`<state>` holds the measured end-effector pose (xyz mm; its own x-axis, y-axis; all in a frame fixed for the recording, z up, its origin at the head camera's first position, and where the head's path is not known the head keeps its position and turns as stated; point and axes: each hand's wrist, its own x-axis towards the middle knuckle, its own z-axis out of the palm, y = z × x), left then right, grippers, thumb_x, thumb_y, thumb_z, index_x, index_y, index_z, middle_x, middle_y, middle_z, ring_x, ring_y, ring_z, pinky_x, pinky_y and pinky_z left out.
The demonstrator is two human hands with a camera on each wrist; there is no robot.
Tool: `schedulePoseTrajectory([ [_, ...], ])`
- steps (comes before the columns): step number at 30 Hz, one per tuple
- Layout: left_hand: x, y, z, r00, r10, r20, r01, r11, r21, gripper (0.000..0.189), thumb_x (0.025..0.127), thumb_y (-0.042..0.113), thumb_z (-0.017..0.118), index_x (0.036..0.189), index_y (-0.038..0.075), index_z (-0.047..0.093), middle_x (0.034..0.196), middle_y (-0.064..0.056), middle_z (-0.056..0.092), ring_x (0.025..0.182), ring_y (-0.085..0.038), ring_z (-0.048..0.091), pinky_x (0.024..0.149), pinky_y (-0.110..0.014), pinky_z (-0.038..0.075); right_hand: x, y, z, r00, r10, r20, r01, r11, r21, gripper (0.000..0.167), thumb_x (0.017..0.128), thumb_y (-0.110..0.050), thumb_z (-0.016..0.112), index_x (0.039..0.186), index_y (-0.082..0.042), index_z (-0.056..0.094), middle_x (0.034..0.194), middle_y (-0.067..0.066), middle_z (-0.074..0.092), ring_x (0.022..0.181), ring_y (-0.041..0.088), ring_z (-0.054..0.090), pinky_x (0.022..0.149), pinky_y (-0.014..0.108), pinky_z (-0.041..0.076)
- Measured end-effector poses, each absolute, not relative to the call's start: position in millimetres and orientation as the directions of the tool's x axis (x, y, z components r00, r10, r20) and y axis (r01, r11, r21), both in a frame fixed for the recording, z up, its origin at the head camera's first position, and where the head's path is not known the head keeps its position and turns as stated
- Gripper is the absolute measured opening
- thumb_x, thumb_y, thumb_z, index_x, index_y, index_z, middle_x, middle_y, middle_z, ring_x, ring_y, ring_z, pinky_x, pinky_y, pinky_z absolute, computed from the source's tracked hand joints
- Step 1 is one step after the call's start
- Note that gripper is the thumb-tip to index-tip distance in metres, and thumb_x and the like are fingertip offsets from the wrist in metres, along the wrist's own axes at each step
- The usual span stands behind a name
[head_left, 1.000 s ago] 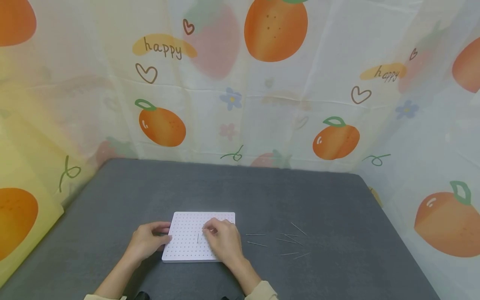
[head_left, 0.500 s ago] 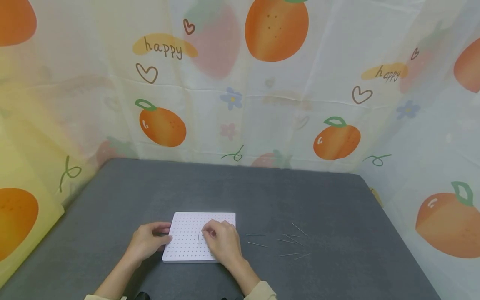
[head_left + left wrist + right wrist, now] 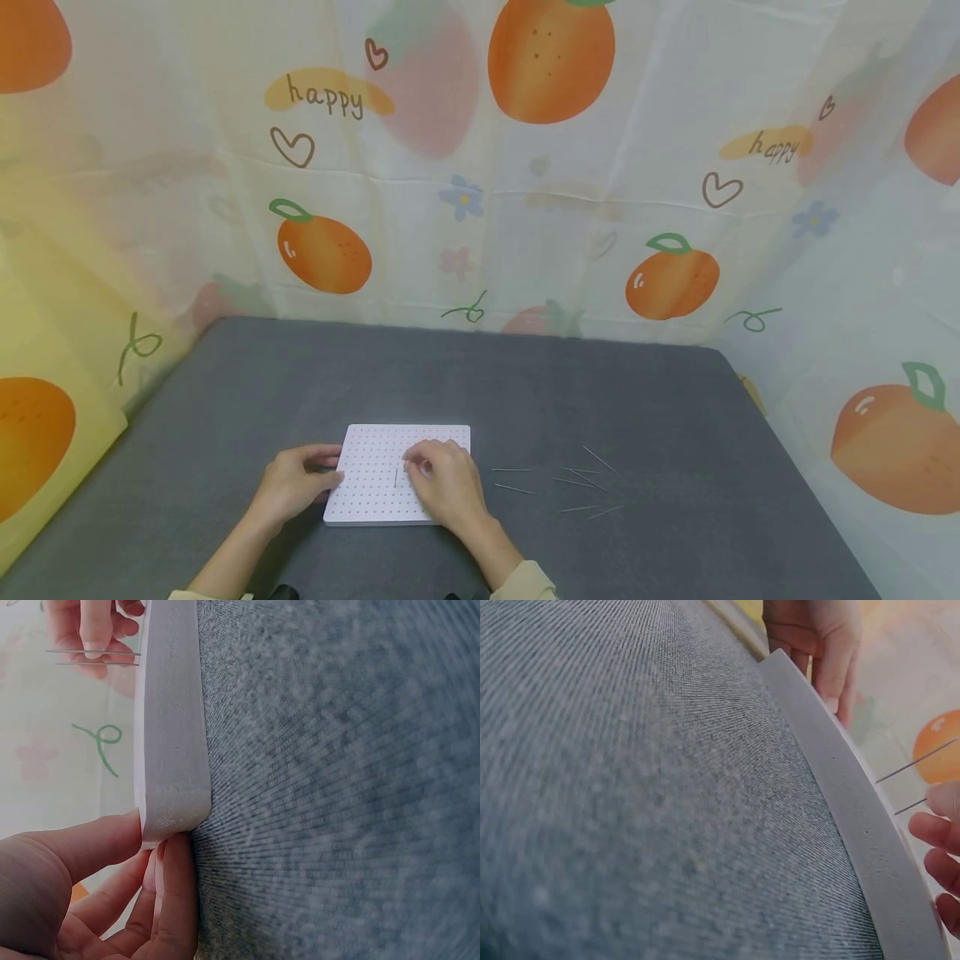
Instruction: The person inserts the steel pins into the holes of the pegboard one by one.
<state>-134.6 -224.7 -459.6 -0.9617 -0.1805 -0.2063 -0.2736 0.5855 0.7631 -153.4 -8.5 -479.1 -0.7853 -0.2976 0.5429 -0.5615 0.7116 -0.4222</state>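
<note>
A white square board (image 3: 367, 454) with rows of small holes lies on the dark table. My left hand (image 3: 294, 483) holds its left edge, thumb at the top face and fingers along the side, as the left wrist view shows. One thin metal pin (image 3: 396, 477) stands upright near the board's middle. Just right of it, my right hand (image 3: 450, 485) pinches a second thin pin (image 3: 909, 806) between thumb and fingertips. This second pin reaches down to the board's face, parallel to the first; its upper part is hidden by the fingers in the right wrist view.
Several loose metal pins (image 3: 585, 479) are scattered on the grey tabletop (image 3: 675, 433) right of the board. A curtain (image 3: 420, 250) printed with oranges hangs behind the table and at both sides.
</note>
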Motion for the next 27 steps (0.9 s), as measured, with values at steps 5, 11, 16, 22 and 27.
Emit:
schedulePoseTrajectory([
  [5,-134,-225,-459,-0.962,-0.176,-0.207,-0.272,0.583,0.766,0.044,0.076,0.008,0.069,0.118,-0.002,0.058,0.101,-0.015,0.064,0.075,-0.017,0.061,0.059,-0.030,0.055,-152,-5,-476,-0.798,-0.302,0.522,-0.557,0.701,-0.446,0.011,0.077,-0.018,0.068,0.087,-0.022,0.070,0.080,-0.013,0.067,0.070,0.003,0.054,0.061,0.016,0.041],
  [11,-134,-225,-459,-0.958,-0.184,-0.219,-0.286,0.586,0.758,0.044,0.077,0.008,0.069,0.118,-0.001,0.058,0.102,-0.015,0.064,0.075,-0.016,0.061,0.059,-0.030,0.055,-153,5,-474,-0.807,-0.297,0.510,-0.551,0.689,-0.471,0.011,0.078,-0.018,0.068,0.088,-0.021,0.069,0.082,-0.011,0.067,0.073,0.005,0.057,0.064,0.019,0.044],
  [16,-134,-224,-458,-0.960,-0.182,-0.214,-0.281,0.588,0.758,0.044,0.076,0.008,0.069,0.118,-0.002,0.058,0.102,-0.016,0.064,0.075,-0.016,0.061,0.059,-0.030,0.054,-156,17,-472,-0.797,-0.286,0.532,-0.561,0.678,-0.475,0.010,0.077,-0.016,0.068,0.087,-0.020,0.069,0.081,-0.009,0.067,0.073,0.006,0.057,0.063,0.019,0.044],
  [22,-133,-224,-457,-0.961,-0.180,-0.212,-0.277,0.589,0.759,0.044,0.076,0.008,0.069,0.118,-0.002,0.058,0.102,-0.017,0.064,0.076,-0.017,0.061,0.059,-0.031,0.055,-159,36,-469,-0.817,-0.275,0.507,-0.539,0.676,-0.503,0.010,0.079,-0.015,0.069,0.088,-0.019,0.068,0.081,-0.009,0.065,0.072,0.005,0.055,0.061,0.019,0.043],
  [27,-134,-223,-456,-0.959,-0.181,-0.217,-0.282,0.588,0.758,0.045,0.077,0.008,0.069,0.118,-0.002,0.057,0.102,-0.017,0.063,0.076,-0.017,0.060,0.059,-0.031,0.055,-162,54,-469,-0.844,-0.255,0.472,-0.502,0.685,-0.528,0.012,0.079,-0.014,0.069,0.090,-0.020,0.068,0.084,-0.009,0.064,0.075,0.005,0.055,0.065,0.022,0.047],
])
